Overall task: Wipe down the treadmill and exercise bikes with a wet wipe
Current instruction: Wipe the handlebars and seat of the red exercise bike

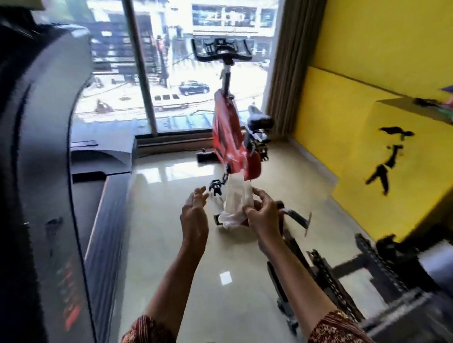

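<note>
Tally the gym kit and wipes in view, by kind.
Treadmill: 1
Bikes: 2, red bike and dark bike, the latter only partly in frame
Wipe: 1, in right hand
Total: 4

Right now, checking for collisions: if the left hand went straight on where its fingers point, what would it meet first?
Probably the black pedal of the red exercise bike, just beyond the left hand; the wet wipe in the right hand sits beside that line. Depth is unclear.
</note>
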